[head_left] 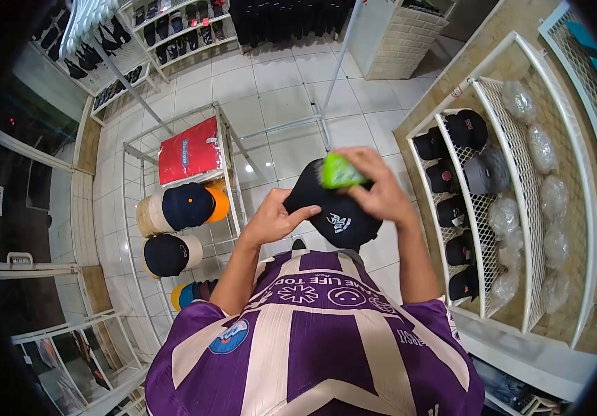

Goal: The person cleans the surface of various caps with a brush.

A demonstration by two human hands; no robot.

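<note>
A black cap [336,215] with a small white print is held up in front of my chest. My left hand [275,216] grips its left edge, the thumb lying on top of the fabric and the fingers tucked beneath. In my right hand [380,186] is a bright green brush [340,171], its fuzzy side toward the cap. The brush overlaps the upper part of the cap in this view, and the fingers close around its right end.
A white wire rack [132,201] on the left bears a folded red garment [191,150] and stacks of caps [187,206]. On the right, a white mesh shelf [499,139] holds dark caps [466,130] and plastic-wrapped items [541,148]. A metal rail [281,126] stands ahead on the tiled floor.
</note>
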